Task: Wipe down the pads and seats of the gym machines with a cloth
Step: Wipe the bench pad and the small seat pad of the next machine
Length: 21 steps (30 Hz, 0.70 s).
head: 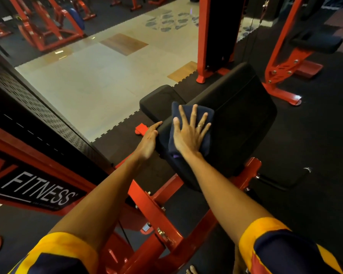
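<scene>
A large black back pad (240, 119) slopes across the middle of the view on a red machine frame (162, 220). A folded dark blue cloth (178, 112) lies flat on its left part. My right hand (188, 133) presses on the cloth with fingers spread and straight. My left hand (150, 140) rests on the pad's left edge, fingers extended along the side. Beyond the back pad, a smaller black seat pad (160, 98) is partly hidden by the cloth.
A black perforated weight-stack cover (34, 115) with a "FITNESS" panel (38, 188) stands at left. A red upright post (204, 40) rises behind the pad. Another red machine with a black pad (317, 43) is at the upper right. Black rubber mats border a light tiled floor (99, 76).
</scene>
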Each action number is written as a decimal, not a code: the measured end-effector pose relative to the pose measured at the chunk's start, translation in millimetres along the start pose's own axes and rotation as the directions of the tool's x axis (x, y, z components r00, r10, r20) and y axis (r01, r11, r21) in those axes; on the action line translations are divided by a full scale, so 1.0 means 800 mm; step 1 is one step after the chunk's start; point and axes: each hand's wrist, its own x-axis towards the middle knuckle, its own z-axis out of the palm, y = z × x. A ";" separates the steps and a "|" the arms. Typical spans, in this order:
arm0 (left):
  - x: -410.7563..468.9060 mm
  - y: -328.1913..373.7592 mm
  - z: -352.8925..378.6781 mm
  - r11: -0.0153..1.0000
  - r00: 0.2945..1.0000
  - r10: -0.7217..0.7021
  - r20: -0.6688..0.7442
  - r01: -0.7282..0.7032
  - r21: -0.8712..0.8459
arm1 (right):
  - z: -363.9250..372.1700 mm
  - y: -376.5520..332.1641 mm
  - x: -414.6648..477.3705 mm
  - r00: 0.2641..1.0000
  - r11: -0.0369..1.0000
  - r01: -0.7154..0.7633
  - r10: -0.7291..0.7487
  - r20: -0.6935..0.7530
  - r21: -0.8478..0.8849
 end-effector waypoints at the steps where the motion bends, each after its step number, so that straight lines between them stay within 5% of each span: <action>1: 0.001 0.000 -0.002 1.000 1.000 0.003 0.009 -0.003 0.012 | 0.004 -0.004 -0.019 0.998 0.998 0.062 -0.062 -0.016 -0.003; 6: -0.002 0.006 -0.015 0.974 0.998 0.045 0.055 -0.056 0.219 | 0.006 0.069 -0.084 0.906 0.894 0.421 -0.424 0.019 -0.150; 8: -0.002 0.010 -0.018 0.928 0.996 0.079 0.029 -0.084 0.364 | -0.002 0.107 -0.072 0.949 0.938 0.312 -0.314 0.012 -0.153; 12: 0.003 0.029 -0.017 0.773 0.978 0.206 0.034 -0.185 0.607 | -0.016 0.104 -0.009 0.992 0.992 -0.127 0.127 0.020 -0.002; 14: 0.011 0.040 -0.008 0.686 0.960 0.255 0.115 -0.263 0.679 | -0.012 0.077 -0.002 0.986 0.985 -0.168 0.167 0.021 0.035; 19: 0.040 0.056 0.018 0.489 0.924 0.303 0.234 -0.362 0.794 | 0.008 0.089 -0.102 0.965 0.960 0.257 -0.262 -0.033 -0.109; 21: 0.046 0.053 0.023 0.437 0.923 0.293 0.248 -0.360 0.824 | 0.002 0.131 -0.095 0.951 0.947 0.306 -0.308 -0.007 -0.100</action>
